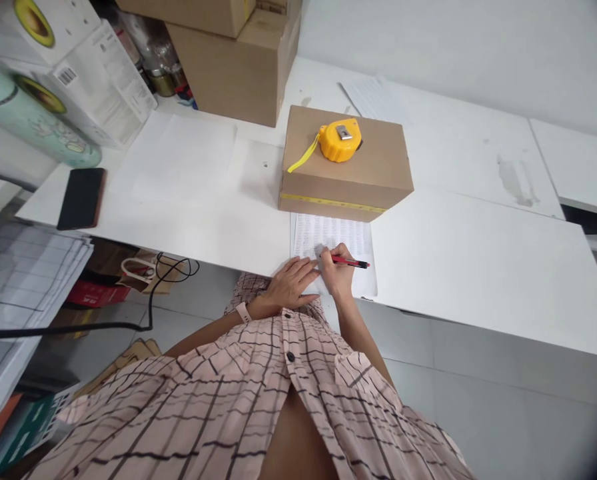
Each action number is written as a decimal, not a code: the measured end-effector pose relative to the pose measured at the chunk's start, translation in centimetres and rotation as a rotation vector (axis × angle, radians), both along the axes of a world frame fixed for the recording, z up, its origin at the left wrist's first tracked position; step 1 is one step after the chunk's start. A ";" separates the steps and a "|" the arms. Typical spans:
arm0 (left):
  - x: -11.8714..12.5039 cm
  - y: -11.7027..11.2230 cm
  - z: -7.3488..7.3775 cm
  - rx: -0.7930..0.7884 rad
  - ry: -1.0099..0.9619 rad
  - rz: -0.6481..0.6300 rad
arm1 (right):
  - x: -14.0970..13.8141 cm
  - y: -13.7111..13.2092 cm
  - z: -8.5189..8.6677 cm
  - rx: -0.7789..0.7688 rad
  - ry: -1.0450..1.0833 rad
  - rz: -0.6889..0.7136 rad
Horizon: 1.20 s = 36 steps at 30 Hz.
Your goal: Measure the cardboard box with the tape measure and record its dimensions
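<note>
My right hand (336, 268) is closed around a red and black pen (353, 262), its tip down at a printed sheet (334, 235) by the table's front edge. Flat beside it, with fingers stretched out, my left hand (292, 283) rests at the sheet's left edge. Just beyond the sheet stands a brown cardboard box (346, 147), covering the sheet's far end. A yellow tape measure (339, 140) with a wrist strap sits on top of the box. Along the box's near side runs a yellow measuring strip (333, 202).
A dark phone (82, 198) lies near the table's left end. Behind it are a mint green bottle (43, 123) and a white avocado-printed carton (98, 83). Large cardboard boxes (228, 73) stand at the back. White papers (178, 157) lie left of the box. A black cable (151, 300) hangs at lower left.
</note>
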<state>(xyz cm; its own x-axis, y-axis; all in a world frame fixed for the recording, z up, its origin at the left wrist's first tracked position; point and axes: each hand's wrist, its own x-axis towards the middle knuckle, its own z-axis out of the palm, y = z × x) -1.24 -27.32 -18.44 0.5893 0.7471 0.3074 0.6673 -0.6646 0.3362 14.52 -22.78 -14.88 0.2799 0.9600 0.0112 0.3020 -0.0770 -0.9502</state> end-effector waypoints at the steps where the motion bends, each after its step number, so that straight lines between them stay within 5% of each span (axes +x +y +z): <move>1: 0.0 0.0 0.0 -0.001 0.001 0.001 | 0.0 0.0 0.0 0.002 0.004 0.004; 36: -0.1 0.0 -0.4 -0.004 -0.031 -0.002 | 0.1 0.1 -0.3 0.026 -0.014 -0.025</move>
<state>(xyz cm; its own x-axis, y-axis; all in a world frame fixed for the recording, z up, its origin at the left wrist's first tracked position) -1.30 -27.31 -18.83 0.5810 0.7473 0.3225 0.6550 -0.6645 0.3598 14.60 -22.69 -15.22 0.3032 0.9521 0.0400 0.3137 -0.0600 -0.9476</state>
